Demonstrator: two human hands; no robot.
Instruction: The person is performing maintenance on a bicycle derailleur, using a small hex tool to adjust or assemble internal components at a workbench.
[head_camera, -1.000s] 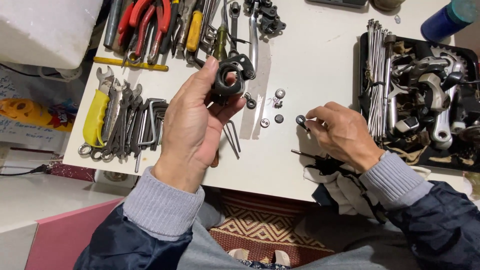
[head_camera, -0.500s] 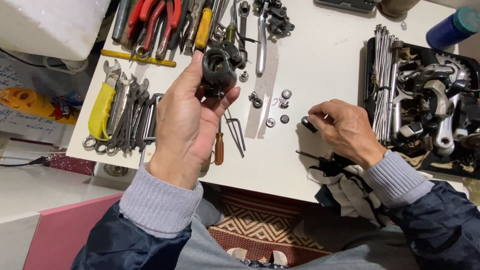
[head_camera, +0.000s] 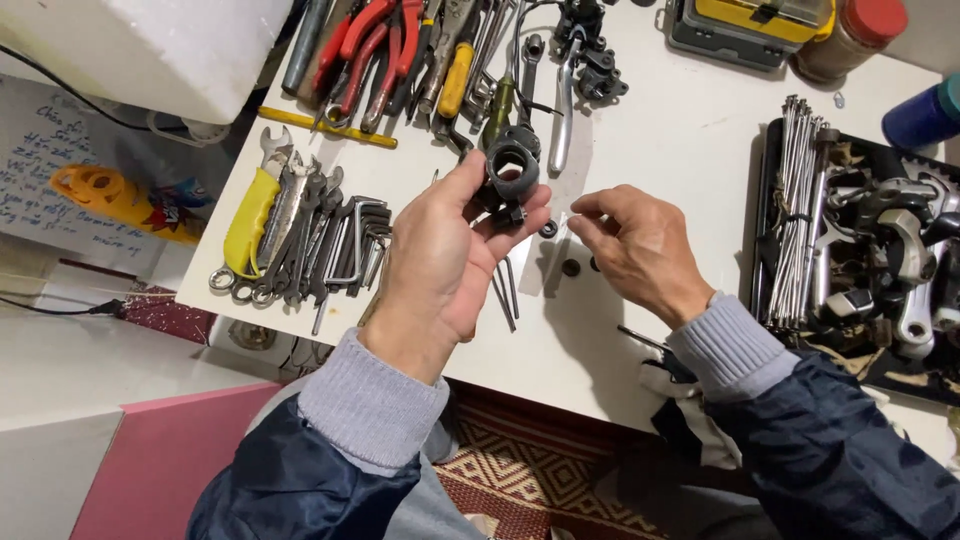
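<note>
While the left hand (head_camera: 440, 265) holds a black clamp-like ring part (head_camera: 512, 172) up above the counter (head_camera: 690, 150), its thumb and fingers closed round the part's lower lug, the right hand (head_camera: 640, 250) sits just right of that part with thumb and forefinger pinched together. Whether a small fastener lies in that pinch I cannot tell; the fingertips hide it. Taking the ring part as the landmark: two small dark nuts or washers (head_camera: 572, 267) lie on the counter just below and to its right, under the right hand; thin hex keys (head_camera: 505, 290) lie directly below it, partly behind the left palm; a row of spanners with a yellow-handled tool (head_camera: 250, 210) lies well to its left; red-handled pliers (head_camera: 375, 40) are above and left; a tray of spokes and bike parts (head_camera: 860, 250) stands well to its right.

By my reading, the step in hand is fitting small hardware to the ring part. The next move seems to call for bringing the pinched fingertips to the part's lug, lining up with its hole, and keeping the left hand steady so nothing small drops among the tools.
</note>
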